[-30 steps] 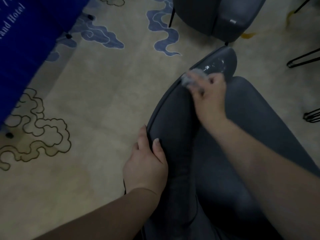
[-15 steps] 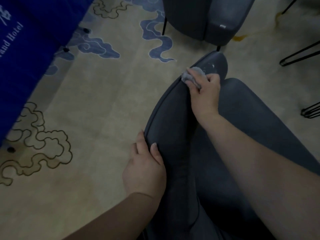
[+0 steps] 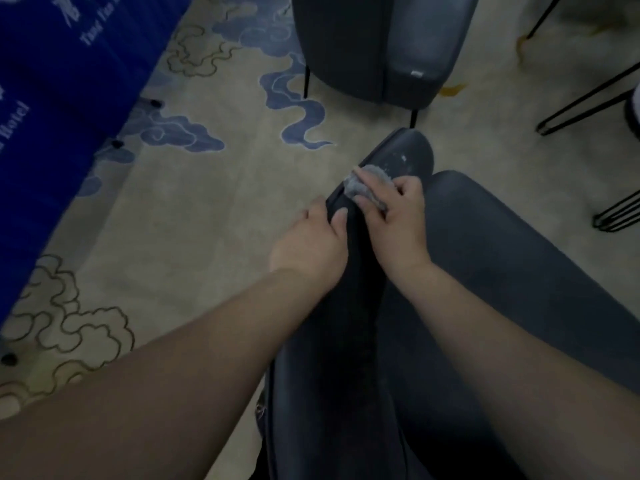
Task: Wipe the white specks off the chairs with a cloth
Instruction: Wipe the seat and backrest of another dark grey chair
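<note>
Head cam, looking down; no bins or boxes to report, just furniture. The floor is a beige carpet [image 3: 221, 216] with blue and gold cloud swirls; a blue banner [image 3: 59, 84] with white lettering runs down the left edge, and thin black metal legs [image 3: 588, 98] poke in on the right. A second dark chair [image 3: 377, 46] stands further back, well apart from the near one.

The dark grey chair [image 3: 502, 258] fills the lower middle; its curved back edge runs up to a rounded tip, and the white specks [image 3: 401, 157] sit there on top, just beyond the cloth [image 3: 363, 183].

Grips: right hand [image 3: 398, 220] has its fingers curled around the grey cloth, bunched up and pressed onto the chair's edge right below the specks. Left hand [image 3: 311, 251] rests on the same edge just beside the right; thumb on the top face, fingers over the outer side, loosely clasping the rim.
</note>
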The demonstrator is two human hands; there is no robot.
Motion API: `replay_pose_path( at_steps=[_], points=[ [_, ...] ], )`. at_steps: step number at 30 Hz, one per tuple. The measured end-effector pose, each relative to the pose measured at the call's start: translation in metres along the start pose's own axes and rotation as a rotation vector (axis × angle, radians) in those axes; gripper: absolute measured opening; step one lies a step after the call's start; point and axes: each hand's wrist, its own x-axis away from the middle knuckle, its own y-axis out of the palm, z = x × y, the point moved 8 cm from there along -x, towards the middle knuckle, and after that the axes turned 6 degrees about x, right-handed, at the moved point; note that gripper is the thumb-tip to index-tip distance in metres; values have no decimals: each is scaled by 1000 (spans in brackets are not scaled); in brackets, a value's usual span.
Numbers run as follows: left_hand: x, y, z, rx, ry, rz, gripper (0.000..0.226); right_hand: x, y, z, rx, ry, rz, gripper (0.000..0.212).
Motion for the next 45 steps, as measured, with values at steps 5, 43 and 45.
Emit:
replay_pose_path(
  at_steps=[5,43,45],
  points=[
    [-33,10,21,-22,129,-19,48,-11,-12,32,-142,101,110,41],
    [-33,9,23,-170,165,136,52,-69,-12,70,-144,211,169,38],
    [-33,9,21,-156,160,138,51,-74,-9,65,-167,219,152,37]
  ],
)
